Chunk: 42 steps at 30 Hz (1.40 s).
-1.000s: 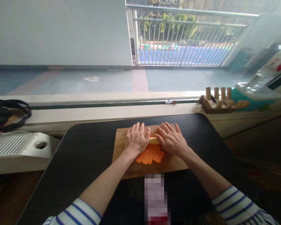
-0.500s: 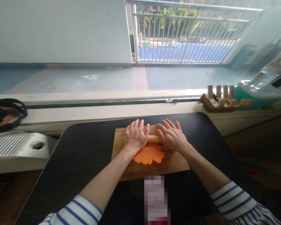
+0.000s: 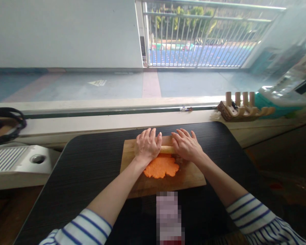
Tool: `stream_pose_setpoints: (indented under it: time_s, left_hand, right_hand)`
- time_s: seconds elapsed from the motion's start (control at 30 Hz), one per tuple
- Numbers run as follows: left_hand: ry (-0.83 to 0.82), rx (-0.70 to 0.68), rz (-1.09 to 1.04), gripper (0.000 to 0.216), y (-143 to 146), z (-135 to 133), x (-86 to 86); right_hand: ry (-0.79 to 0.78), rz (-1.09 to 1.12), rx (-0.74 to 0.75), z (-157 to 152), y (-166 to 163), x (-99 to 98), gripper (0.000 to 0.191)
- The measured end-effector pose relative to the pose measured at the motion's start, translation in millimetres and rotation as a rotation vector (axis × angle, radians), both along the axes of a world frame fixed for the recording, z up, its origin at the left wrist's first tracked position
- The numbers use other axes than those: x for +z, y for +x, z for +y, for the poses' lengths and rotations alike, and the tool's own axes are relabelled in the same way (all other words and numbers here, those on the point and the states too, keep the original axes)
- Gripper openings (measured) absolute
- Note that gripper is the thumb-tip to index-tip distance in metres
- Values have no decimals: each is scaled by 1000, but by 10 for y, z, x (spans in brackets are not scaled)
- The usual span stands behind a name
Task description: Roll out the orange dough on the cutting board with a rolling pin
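A wooden board (image 3: 188,178) lies on the dark table (image 3: 86,170). On it is a flattened orange sheet of dough (image 3: 160,166) with ragged edges. A pale wooden rolling pin (image 3: 167,149) lies across the dough's far edge. My left hand (image 3: 148,144) presses flat on the pin's left part, fingers stretched out. My right hand (image 3: 186,145) presses flat on its right part, fingers spread. Most of the pin is hidden under both palms.
A window sill (image 3: 104,120) runs behind the table. A wooden rack (image 3: 241,109) and a teal object (image 3: 272,105) stand at the right of the sill. A white appliance (image 3: 17,161) sits to the left, with a black strap (image 3: 5,124) above it.
Both hands and the rolling pin have moved slightly away from me across the dough, toward the board's far edge. More of the orange dough shows below the hands.
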State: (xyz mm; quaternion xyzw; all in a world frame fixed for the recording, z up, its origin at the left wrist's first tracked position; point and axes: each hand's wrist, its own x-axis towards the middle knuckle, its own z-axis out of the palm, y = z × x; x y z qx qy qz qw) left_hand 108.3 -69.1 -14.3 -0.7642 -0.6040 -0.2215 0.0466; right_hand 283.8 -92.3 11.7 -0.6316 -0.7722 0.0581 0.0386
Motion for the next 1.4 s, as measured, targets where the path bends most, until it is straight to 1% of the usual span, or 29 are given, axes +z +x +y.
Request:
stream_pose_setpoints:
  time_s: [0.37,0.77,1.07,1.4]
  left_hand:
    - [41,-29,-36,47,-6,44,-13]
    - [25,-64,-47,47,-6,73,38]
    - [24,-72,-42,45,-1,120,81]
    - [14,-54,-65,45,12,245,45]
  right_hand:
    - [13,22,-14,42,5,5,43]
    - [-52,45,-50,127,8,14,43]
    - [-5,47,-68,172,10,-8,39]
    - [49,76,-108,258,3,-9,34]
